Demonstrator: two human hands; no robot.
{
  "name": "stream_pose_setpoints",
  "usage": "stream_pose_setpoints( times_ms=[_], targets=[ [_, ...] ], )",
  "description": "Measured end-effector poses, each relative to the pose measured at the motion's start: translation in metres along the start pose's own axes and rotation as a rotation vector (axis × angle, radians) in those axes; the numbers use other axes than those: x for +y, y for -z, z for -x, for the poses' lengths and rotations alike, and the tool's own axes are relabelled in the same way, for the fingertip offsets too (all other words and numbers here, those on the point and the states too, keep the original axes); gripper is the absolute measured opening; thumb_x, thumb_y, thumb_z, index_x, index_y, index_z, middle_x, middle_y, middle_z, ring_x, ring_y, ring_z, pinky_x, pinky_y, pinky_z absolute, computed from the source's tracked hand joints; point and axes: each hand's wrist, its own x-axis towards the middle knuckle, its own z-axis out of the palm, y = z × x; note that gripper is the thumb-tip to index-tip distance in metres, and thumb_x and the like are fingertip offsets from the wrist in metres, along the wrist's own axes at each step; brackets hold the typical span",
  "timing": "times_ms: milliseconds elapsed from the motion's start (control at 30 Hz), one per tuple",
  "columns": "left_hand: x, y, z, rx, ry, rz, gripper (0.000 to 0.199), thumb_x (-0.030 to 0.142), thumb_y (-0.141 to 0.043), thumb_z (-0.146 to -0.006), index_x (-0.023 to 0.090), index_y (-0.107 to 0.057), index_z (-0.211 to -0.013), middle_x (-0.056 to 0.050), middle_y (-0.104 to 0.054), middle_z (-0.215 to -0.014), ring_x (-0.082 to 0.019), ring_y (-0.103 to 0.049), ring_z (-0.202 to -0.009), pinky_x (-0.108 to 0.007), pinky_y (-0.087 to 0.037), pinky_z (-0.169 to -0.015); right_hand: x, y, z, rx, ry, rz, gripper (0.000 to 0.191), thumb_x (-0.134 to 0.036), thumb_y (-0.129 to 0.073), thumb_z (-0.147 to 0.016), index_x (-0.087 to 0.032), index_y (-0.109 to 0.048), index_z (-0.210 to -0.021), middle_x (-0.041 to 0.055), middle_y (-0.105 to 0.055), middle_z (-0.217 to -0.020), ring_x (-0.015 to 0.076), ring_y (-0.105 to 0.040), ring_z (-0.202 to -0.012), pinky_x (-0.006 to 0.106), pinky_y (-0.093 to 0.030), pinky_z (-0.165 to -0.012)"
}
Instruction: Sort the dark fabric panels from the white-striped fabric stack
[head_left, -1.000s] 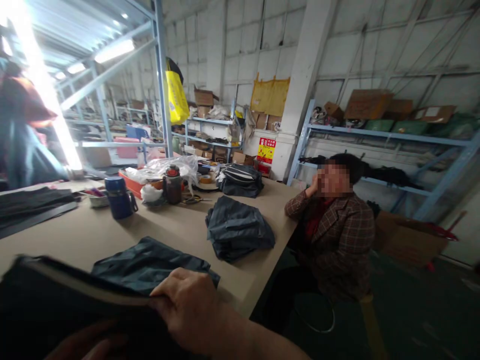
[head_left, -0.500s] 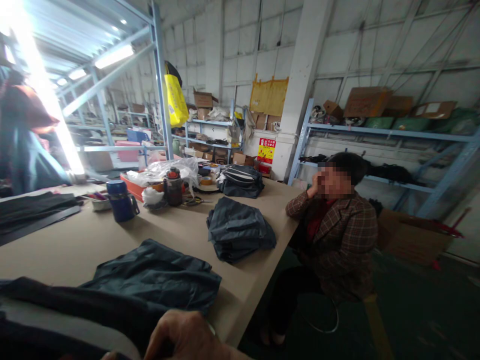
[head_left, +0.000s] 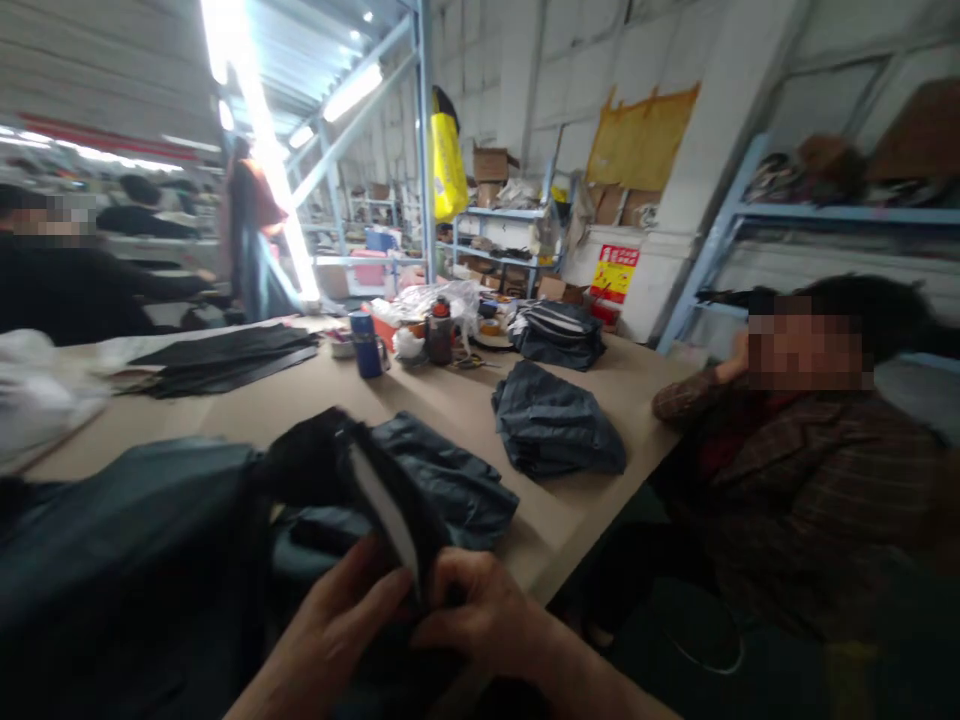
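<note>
A dark fabric piece with a pale stripe (head_left: 390, 510) is bunched up in front of me, its striped edge raised at a slant. My left hand (head_left: 341, 610) grips that edge from the left, thumb along the stripe. On its other side, my right hand (head_left: 484, 610) pinches the same edge with curled fingers. More of the dark cloth (head_left: 142, 560) spreads to the left, and its lower part is lost in shadow. Just beyond my hands lies a flat dark cloth piece (head_left: 457, 475). A folded dark fabric stack (head_left: 555, 420) sits farther right on the table (head_left: 420, 400).
A seated person (head_left: 810, 470) leans on the table's right edge. Toward the back stand a blue flask (head_left: 365, 345), a dark bottle (head_left: 439, 335), scissors (head_left: 472, 360) and a striped folded bundle (head_left: 559, 332). Dark fabric strips (head_left: 225, 358) lie at left, beside white plastic (head_left: 45, 400).
My view has swung left, bringing more workers into sight. Both hands now show at the striped edge, which is lifted and tilted; before, one hand showed clearly, low on the cloth.
</note>
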Motion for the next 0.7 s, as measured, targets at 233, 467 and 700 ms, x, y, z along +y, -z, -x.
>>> stream_pose_setpoints(
  times_ms=[233,467,700],
  targets=[
    [-0.004,0.007,0.003,-0.149,0.014,0.121,0.028,0.032,-0.064,-0.077,0.017,-0.061,-0.101,-0.005,-0.067,-0.096,-0.018,-0.061,-0.084,-0.026,-0.052,-0.069,0.001,0.016,0.003,-0.077,-0.036,-0.138,0.033,-0.034,-0.066,-0.072,-0.016,-0.040,-0.062,-0.0017,-0.045,-0.070,0.0087,-0.040,-0.062,0.022,-0.034,-0.056],
    [-0.006,-0.007,0.001,-0.032,0.022,0.170,0.020,0.014,-0.062,-0.066,0.013,-0.070,-0.084,-0.003,-0.069,-0.079,-0.018,-0.060,-0.076,-0.027,-0.048,-0.072,-0.012,0.006,0.000,0.151,0.157,0.420,0.041,-0.025,-0.061,-0.075,-0.020,-0.047,-0.113,0.0024,-0.055,-0.094,0.0136,-0.054,-0.080,0.027,-0.045,-0.075],
    [0.001,-0.010,0.009,-0.075,0.051,0.257,0.017,0.016,-0.069,-0.062,0.013,-0.071,-0.078,-0.003,-0.068,-0.075,-0.016,-0.058,-0.069,-0.025,-0.046,-0.068,-0.039,0.027,-0.011,0.033,0.165,0.520,0.034,-0.035,-0.046,-0.088,-0.018,-0.058,-0.116,0.0056,-0.065,-0.094,0.0189,-0.061,-0.086,0.029,-0.048,-0.076]
  ],
)
